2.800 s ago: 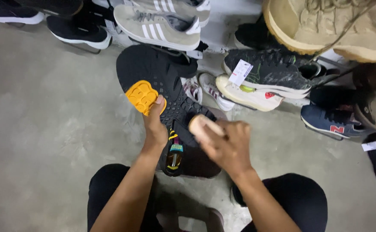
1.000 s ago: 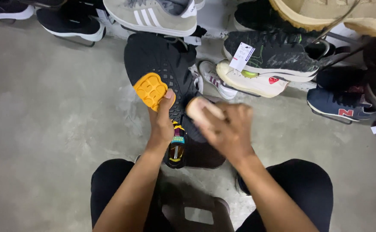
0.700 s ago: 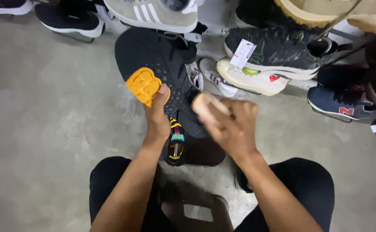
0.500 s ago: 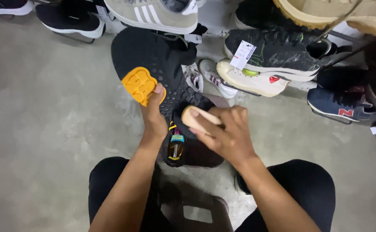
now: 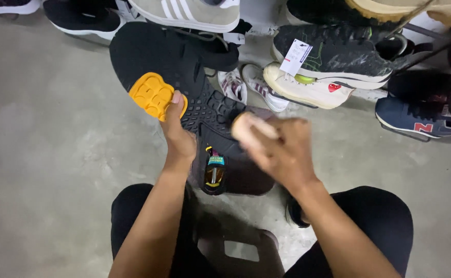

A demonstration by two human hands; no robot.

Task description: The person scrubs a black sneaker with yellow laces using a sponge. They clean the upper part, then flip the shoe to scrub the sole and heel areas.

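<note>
**Sole up, brush on the tread**

A person sits low over the grey concrete floor (image 5: 55,154), knees apart, with a black sneaker turned sole-up (image 5: 184,87) between them. The left hand (image 5: 178,139) is closed round the shoe's edge, thumb pressed against the orange rubber pad on the sole (image 5: 152,95), and keeps the sole tilted toward the face. The right hand (image 5: 282,152) is curled tight about a pale, rounded wooden brush (image 5: 248,126), its head lying on the black lugged tread just beside the left wrist; the hand is blurred, so the bristles cannot be made out.

To my eye the scrubbing goes best with the left thumb braced firmly so the shoe does not twist, and with short strokes that follow the grooves rather than crossing them, working from heel toward the orange pad.

Beyond the shoe lies a row of other footwear: a beige suede sneaker with white stripes (image 5: 189,13), a white low-top with a red heart (image 5: 308,90), a navy trainer (image 5: 413,116) and a dark knit sneaker with a paper tag (image 5: 338,54).
</note>
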